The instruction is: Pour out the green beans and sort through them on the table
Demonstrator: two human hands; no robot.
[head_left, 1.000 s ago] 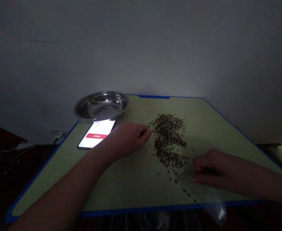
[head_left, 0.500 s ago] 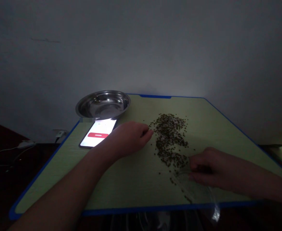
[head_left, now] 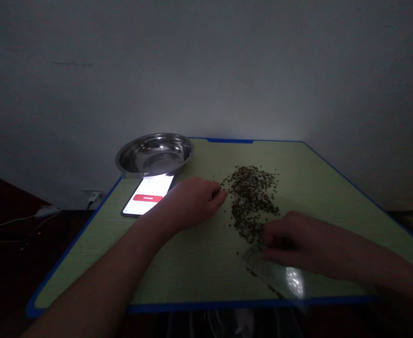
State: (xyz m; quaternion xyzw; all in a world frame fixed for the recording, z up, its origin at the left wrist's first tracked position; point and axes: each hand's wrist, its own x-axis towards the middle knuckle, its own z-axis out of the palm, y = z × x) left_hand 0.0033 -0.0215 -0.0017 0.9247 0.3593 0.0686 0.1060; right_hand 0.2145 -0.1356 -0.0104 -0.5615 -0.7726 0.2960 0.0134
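Seeds: a loose scatter of small dark brown seeds or grains (head_left: 250,199) lies on the pale green table top, right of its middle and toward the far edge.
Left hand: the left hand (head_left: 190,202) rests knuckles-up at the left fringe of the scatter, fingers curled and tips pinched together; whether a seed sits between them cannot be told.
Right hand: the right hand (head_left: 291,241) lies at the near end of the scatter, fingers curled over the mouth of a clear plastic bag (head_left: 280,277), which lies flat toward the near edge.
Step in hand: seeds appear to be picked or drawn from the heap, one hand at each side.
Next move: it likely calls for a fine pinch and small strokes, so the seeds do not roll.
Table: green top (head_left: 192,263) with a blue rim.
Bowl: a shallow stainless steel bowl (head_left: 154,154) stands at the far left corner.
Phone: a lit smartphone (head_left: 148,195) lies just before the bowl.
Writing: the screen shows a red bar; its text is too small to read.
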